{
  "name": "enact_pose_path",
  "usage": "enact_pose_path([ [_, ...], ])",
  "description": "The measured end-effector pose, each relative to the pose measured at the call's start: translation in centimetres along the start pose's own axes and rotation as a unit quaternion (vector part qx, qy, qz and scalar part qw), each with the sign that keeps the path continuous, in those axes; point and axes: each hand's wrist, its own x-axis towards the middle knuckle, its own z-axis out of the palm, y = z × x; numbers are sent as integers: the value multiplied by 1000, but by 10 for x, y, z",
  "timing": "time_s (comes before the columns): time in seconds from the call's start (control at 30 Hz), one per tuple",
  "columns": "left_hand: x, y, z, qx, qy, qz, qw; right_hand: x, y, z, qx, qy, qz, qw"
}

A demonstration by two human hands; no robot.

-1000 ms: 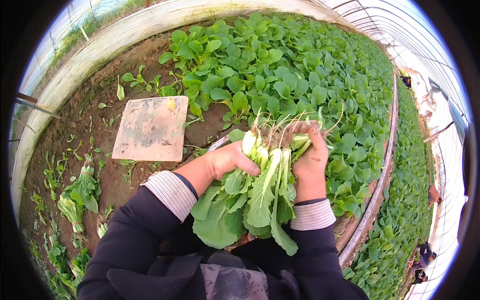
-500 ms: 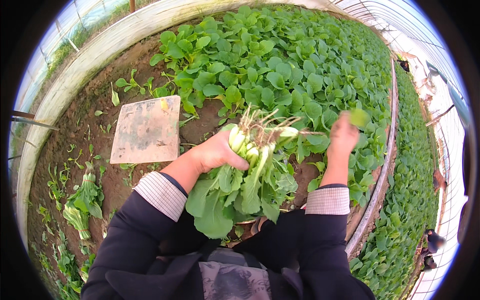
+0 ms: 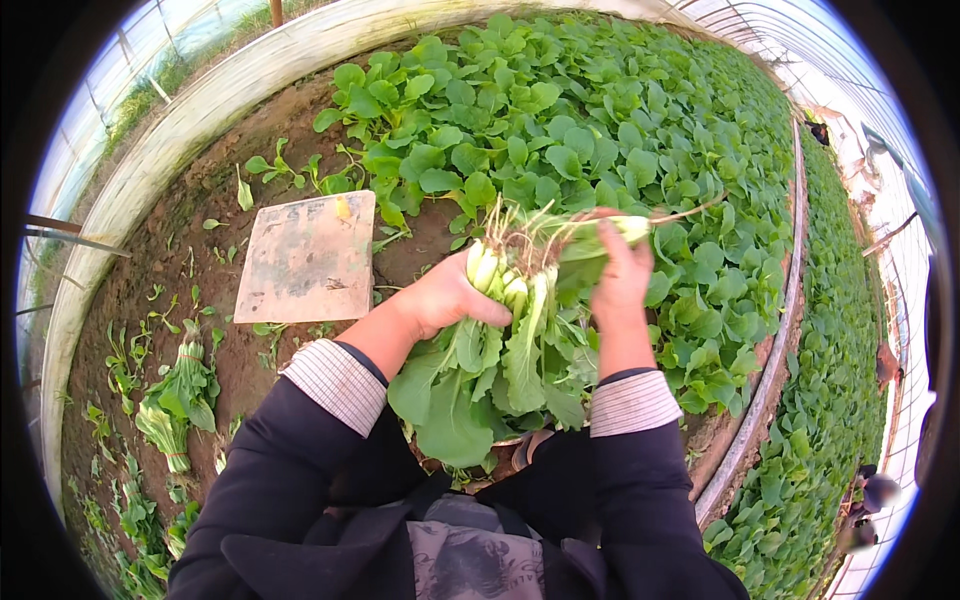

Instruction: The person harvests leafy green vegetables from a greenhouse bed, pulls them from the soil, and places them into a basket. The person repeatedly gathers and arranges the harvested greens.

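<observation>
My left hand (image 3: 452,300) is closed around a bunch of leafy greens (image 3: 445,415), gripping the pale stems. Thin brown roots stick up at the top of the bunch, and the broad leaves hang below toward my knees. Just right of it, my right hand (image 3: 624,282) grips a single green plant (image 3: 630,229) by its pale base. That plant lies sideways, its long root pointing right and its leaves reaching left behind the bunch's roots. Some of my right fingers are hidden behind the plant.
A pale, stained square board (image 3: 305,262) lies on the soil at left. Below it are tied bundles of greens (image 3: 183,390) and scattered small plants. A dense bed of greens (image 3: 600,120) grows ahead, bordered at right by a long narrow rail (image 3: 775,350). Dark blurred figures show at the far right.
My right hand has moved left from over the growing bed to beside the bunch, carrying the single plant. My left hand keeps its hold on the bunch.
</observation>
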Motion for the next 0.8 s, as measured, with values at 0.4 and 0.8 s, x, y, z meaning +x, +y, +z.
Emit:
enact_pose_path([
  [0.4, 5, 9, -14, 21, 69, 33, 997, -34, 3, 14, -281, -244, 119, 921],
  [0.8, -1, 1, -5, -52, 20, 103, 993, -41, 13, 17, -125, -235, 166, 949],
])
